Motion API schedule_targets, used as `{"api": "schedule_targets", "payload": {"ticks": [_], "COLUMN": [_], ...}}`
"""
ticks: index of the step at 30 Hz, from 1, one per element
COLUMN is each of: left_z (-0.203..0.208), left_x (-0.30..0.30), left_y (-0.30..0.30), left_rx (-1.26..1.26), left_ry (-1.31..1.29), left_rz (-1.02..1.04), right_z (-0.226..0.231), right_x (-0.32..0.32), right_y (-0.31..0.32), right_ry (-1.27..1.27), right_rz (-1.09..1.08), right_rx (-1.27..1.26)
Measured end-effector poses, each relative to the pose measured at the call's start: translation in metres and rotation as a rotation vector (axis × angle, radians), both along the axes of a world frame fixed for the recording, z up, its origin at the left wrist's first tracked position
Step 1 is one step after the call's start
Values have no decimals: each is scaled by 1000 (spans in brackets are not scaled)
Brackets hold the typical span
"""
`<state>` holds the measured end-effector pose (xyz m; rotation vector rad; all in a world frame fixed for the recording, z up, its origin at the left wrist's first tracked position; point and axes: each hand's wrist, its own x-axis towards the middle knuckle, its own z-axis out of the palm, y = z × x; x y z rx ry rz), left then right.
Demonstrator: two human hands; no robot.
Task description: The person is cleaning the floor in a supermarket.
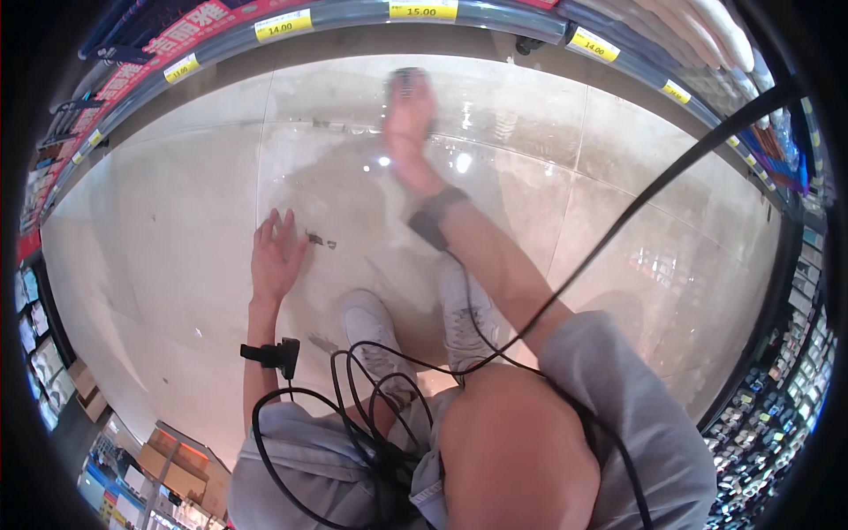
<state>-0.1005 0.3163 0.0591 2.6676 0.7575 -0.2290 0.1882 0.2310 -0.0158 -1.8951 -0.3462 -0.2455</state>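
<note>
My right hand [412, 119] reaches far forward over the glossy tile floor [353, 181], smeared by motion. A small dark grey thing [409, 81] shows at its fingertips, pressed low against the tiles; its kind is too blurred to tell. Nearer and to the left, my left hand [277, 258] is open, fingers spread, with nothing in it, resting at the floor. Just right of its thumb lie dark scraps [315, 238] on the tiles. Wet-looking streaks show on the floor around my right hand.
Low shop shelves with a price rail [353, 16] curve across the far side. A black cable [654, 190] runs from upper right to loops over my lap. My white shoes [369, 322] stand between my arms. Racks of small goods [768, 415] are at the right.
</note>
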Motion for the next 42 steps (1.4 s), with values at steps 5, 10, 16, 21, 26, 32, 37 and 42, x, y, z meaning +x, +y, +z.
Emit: {"api": "schedule_targets", "payload": {"ticks": [5,10,16,21,26,32,37,42], "left_z": [-6,-5,-5,-9,-3,-2,-18,-13], "left_x": [7,-19,-18,1,-4,-2,-16,-43], "left_y": [-2,2,0,-2,4,1,4,5], "left_rx": [-19,17,-28,-48,-36,-26,-114,-21], "left_ry": [0,-39,-64,-96,-47,6,-25,-107], "left_rz": [26,18,4,-10,38,43,34,132], "right_z": [-3,39,40,-8,-15,-20,-2,4], "right_x": [-11,-12,85,154,71,-13,-25,21], "right_y": [58,24,-148,-268,-159,41,109,35], "right_ry": [-216,100,131,-14,-170,-122,256,302], "right_rz": [415,418,130,-330,-169,272,601,457], "right_rx": [-162,127,-76,-283,-433,-162,78,112]}}
